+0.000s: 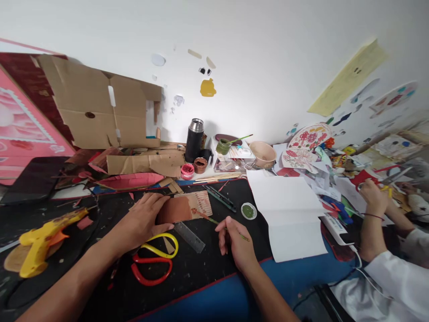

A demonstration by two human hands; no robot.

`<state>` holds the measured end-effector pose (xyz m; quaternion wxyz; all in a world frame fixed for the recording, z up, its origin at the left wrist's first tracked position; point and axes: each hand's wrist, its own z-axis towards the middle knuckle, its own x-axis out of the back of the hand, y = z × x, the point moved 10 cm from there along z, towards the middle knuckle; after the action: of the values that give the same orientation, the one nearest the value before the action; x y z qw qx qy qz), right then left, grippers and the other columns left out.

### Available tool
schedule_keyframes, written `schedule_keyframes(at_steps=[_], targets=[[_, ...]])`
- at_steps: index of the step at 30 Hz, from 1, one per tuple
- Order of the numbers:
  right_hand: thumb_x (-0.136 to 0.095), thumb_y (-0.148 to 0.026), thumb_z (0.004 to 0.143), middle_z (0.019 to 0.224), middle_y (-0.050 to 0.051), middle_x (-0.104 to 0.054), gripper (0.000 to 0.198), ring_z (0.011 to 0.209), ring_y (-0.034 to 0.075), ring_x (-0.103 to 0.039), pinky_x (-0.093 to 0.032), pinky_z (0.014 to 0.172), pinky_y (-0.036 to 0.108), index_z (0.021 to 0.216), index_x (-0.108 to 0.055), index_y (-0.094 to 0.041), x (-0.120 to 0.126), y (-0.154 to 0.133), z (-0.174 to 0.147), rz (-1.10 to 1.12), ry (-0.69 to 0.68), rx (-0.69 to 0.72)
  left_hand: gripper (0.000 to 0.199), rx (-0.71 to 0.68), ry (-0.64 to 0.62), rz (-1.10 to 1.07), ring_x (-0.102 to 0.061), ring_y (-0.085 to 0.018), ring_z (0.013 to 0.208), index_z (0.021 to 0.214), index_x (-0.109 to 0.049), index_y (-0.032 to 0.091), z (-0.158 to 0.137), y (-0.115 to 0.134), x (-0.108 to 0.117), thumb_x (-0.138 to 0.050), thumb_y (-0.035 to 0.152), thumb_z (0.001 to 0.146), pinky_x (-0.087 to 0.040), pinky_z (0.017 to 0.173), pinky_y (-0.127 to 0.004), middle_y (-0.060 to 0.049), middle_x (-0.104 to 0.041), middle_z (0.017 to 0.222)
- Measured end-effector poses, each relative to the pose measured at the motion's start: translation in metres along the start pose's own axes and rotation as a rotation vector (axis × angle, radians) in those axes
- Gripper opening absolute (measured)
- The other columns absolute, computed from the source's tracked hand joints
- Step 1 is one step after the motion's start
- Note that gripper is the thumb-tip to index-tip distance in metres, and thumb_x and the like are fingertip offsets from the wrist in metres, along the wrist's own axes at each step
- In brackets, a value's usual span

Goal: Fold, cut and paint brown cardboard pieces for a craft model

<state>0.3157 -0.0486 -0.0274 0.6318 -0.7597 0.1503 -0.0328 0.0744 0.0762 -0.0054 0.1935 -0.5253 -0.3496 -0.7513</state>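
A strip of cardboard (174, 209), partly coated in brown paint, lies on the black mat. Across its left end rests my left hand (144, 219), palm down, fingers stretched along the far side and thumb by the near edge. My right hand (236, 241) is closed around a thin green-handled paintbrush (212, 220). The brush's brown tip touches the cardboard near the border between painted and bare, ribbed parts. Just below the strip lie a clear ruler (189, 237) and scissors (152, 258) with yellow and red handles.
Open paint jars (187, 171), a black thermos (194, 141) and a bowl (263, 153) stand along the back. Pens (221, 199), a green paint lid (249, 211) and white paper (291, 214) lie rightward. A yellow glue gun (43, 246) is left. A co-worker's hands (373, 197) hold scissors at far right.
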Motion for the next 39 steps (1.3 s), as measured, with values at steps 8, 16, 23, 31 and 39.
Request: schedule_keyframes(at_steps=[8, 16, 23, 31, 39], targets=[[-0.06, -0.073, 0.096, 0.049, -0.004, -0.055, 0.061, 0.036, 0.01, -0.05, -0.033, 0.039, 0.021, 0.084, -0.073, -0.015, -0.018, -0.009, 0.014, -0.104, -0.026, 0.073, 0.065, -0.014, -0.023, 0.0, -0.062, -0.037, 0.125, 0.136, -0.063, 0.017, 0.002, 0.003, 0.001, -0.072, 0.06, 0.089, -0.052, 0.108, -0.05, -0.016, -0.069, 0.132], [-0.058, -0.076, 0.095, 0.043, -0.008, -0.041, 0.063, 0.033, 0.01, -0.047, -0.031, 0.039, 0.02, 0.074, -0.066, -0.017, -0.031, -0.012, 0.015, -0.129, -0.076, 0.09, 0.063, 0.006, -0.017, -0.002, -0.062, -0.038, 0.126, 0.135, -0.063, 0.017, 0.002, 0.002, 0.0, -0.074, 0.056, 0.087, -0.051, 0.11, -0.052, -0.017, -0.068, 0.134], [-0.057, -0.077, 0.095, 0.042, -0.009, -0.04, 0.064, 0.031, 0.01, -0.046, -0.031, 0.037, 0.02, 0.074, -0.065, -0.017, -0.017, -0.007, 0.006, -0.124, -0.071, 0.034, 0.068, 0.019, -0.023, -0.019, -0.061, -0.039, 0.128, 0.137, -0.063, 0.017, 0.001, -0.002, -0.004, -0.072, 0.062, 0.087, -0.05, 0.11, -0.053, -0.018, -0.067, 0.137], [-0.055, -0.079, 0.095, 0.042, -0.009, -0.041, 0.064, 0.032, 0.01, -0.046, -0.034, 0.039, 0.021, 0.077, -0.065, -0.018, -0.045, -0.012, 0.034, -0.145, -0.093, 0.11, 0.063, 0.013, -0.018, -0.016, -0.064, -0.035, 0.122, 0.134, -0.065, 0.018, 0.002, 0.002, 0.001, -0.077, 0.056, 0.086, -0.052, 0.107, -0.047, -0.015, -0.07, 0.129], [-0.055, -0.077, 0.097, 0.04, -0.01, -0.038, 0.063, 0.03, 0.01, -0.046, -0.032, 0.038, 0.021, 0.074, -0.063, -0.018, -0.014, -0.005, 0.008, -0.123, -0.078, 0.037, 0.067, 0.027, -0.043, -0.02, -0.062, -0.036, 0.127, 0.139, -0.062, 0.018, 0.0, -0.004, -0.007, -0.074, 0.059, 0.088, -0.051, 0.109, -0.049, -0.016, -0.067, 0.135]])
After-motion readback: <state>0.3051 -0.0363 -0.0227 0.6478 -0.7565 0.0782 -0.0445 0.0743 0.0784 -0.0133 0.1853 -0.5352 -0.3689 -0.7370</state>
